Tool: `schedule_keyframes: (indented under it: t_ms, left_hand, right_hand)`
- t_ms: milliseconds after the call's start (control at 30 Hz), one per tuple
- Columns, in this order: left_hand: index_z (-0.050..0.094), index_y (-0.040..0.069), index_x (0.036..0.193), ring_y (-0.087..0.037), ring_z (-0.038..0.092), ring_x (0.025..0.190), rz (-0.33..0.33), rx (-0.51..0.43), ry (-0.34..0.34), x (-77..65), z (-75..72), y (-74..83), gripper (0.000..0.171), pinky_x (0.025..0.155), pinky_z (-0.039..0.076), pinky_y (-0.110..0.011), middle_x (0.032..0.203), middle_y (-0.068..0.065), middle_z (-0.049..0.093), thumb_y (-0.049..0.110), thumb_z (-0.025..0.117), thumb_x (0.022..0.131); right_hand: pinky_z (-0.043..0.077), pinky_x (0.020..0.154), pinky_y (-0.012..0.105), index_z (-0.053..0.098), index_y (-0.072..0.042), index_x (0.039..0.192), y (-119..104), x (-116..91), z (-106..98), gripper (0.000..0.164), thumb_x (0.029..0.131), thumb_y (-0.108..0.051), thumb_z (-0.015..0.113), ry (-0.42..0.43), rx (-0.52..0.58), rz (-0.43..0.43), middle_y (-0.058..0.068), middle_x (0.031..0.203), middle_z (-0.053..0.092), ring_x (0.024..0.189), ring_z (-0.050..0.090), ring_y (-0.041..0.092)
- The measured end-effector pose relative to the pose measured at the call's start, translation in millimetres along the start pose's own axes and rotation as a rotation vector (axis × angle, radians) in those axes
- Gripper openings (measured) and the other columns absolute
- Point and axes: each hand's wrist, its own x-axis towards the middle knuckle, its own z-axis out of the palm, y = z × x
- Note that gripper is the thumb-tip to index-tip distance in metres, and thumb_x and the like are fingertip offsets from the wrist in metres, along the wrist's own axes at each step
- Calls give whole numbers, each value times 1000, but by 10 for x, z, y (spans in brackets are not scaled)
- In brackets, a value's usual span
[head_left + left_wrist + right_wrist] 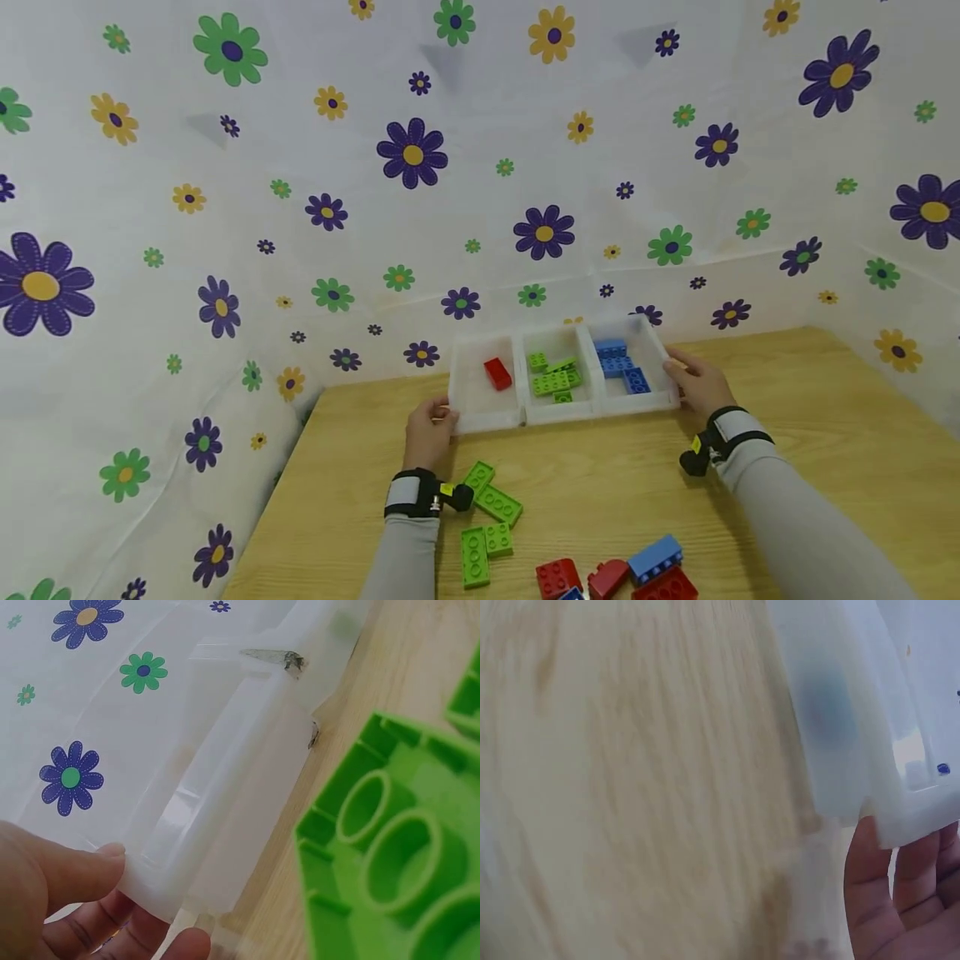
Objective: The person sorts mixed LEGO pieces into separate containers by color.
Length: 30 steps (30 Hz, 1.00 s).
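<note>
A white, translucent tray (491,422) with three compartments spans the space between both hands at the back of the table. My left hand (430,432) grips its left end, thumb on the rim and fingers below, as the left wrist view shows. At the opposite end, my right hand (701,383) holds the corner with its fingers around the edge. One red brick (497,374) lies in the left compartment, several green bricks (551,382) in the middle one, and several blue bricks (636,381) in the right one.
Loose green bricks (498,504) lie on the wooden table (600,475) beside my left wrist. Nearer the front edge are red bricks (557,577) and a blue brick (656,559). Behind the tray hangs a flower-patterned white sheet (480,208), which also runs down the left side.
</note>
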Motion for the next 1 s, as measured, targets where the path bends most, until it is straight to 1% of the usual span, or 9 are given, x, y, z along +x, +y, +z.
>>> schedule_keyframes:
  t_ms: [133,267,333,467,567,633,733,800,1000]
  left_hand:
    - [51,11,118,-19,57,72,8,34,-33,-45,-115,83,36,54,48,-29,92,-8,53,16,61,84]
    - [52,13,114,-18,54,68,59,185,-71,-210,-337,256,34,52,45,-30,87,-5,54,25,61,84]
    - [54,14,110,-19,53,65,104,287,-176,-322,-411,359,29,51,43,-31,84,-5,54,27,60,84]
    - [55,12,112,-17,52,67,177,479,-494,-485,-377,484,43,52,43,-32,84,-3,55,44,56,83]
    - [53,11,114,-13,52,71,188,601,-621,-562,-267,450,56,56,43,-30,88,-2,56,55,54,79]
    - [52,10,113,-13,52,72,178,674,-625,-612,-205,402,57,57,43,-31,89,-1,57,54,57,77]
    - [52,6,112,-15,54,77,152,739,-582,-653,-139,383,56,63,44,-33,93,-4,59,46,65,74]
    - [54,4,109,-17,54,77,143,741,-560,-628,-93,408,52,64,44,-35,92,-6,59,39,70,73]
    - [65,6,90,-16,54,69,129,661,-556,-583,-71,404,24,57,44,-31,83,-3,60,20,72,71]
  right_hand:
    - [41,84,45,31,-26,137,70,12,14,63,83,-54,46,-12,129,43,16,137,32,112,40,35]
    - [27,96,48,33,-24,136,136,30,26,65,81,-55,49,4,185,44,12,140,27,123,30,33]
    - [23,97,49,32,-22,137,161,24,12,70,80,-58,48,10,184,46,11,141,26,125,26,33]
    - [25,97,50,29,-17,138,178,19,-48,79,76,-64,47,12,147,59,14,140,26,124,27,34]
    - [25,96,50,28,-17,139,180,13,-62,83,74,-66,47,-9,131,90,15,140,26,123,28,34]
    - [25,96,50,27,-17,139,183,7,-37,84,74,-66,48,-34,157,114,14,141,25,123,28,34]
    - [25,97,48,26,-16,139,192,7,11,85,73,-64,50,-50,208,136,12,142,24,123,28,32]
    - [26,97,47,26,-15,139,199,21,14,85,74,-63,51,-42,245,137,13,141,25,123,29,32]
    - [25,97,47,28,-15,139,199,14,35,83,75,-62,52,-25,224,138,13,141,26,123,29,33]
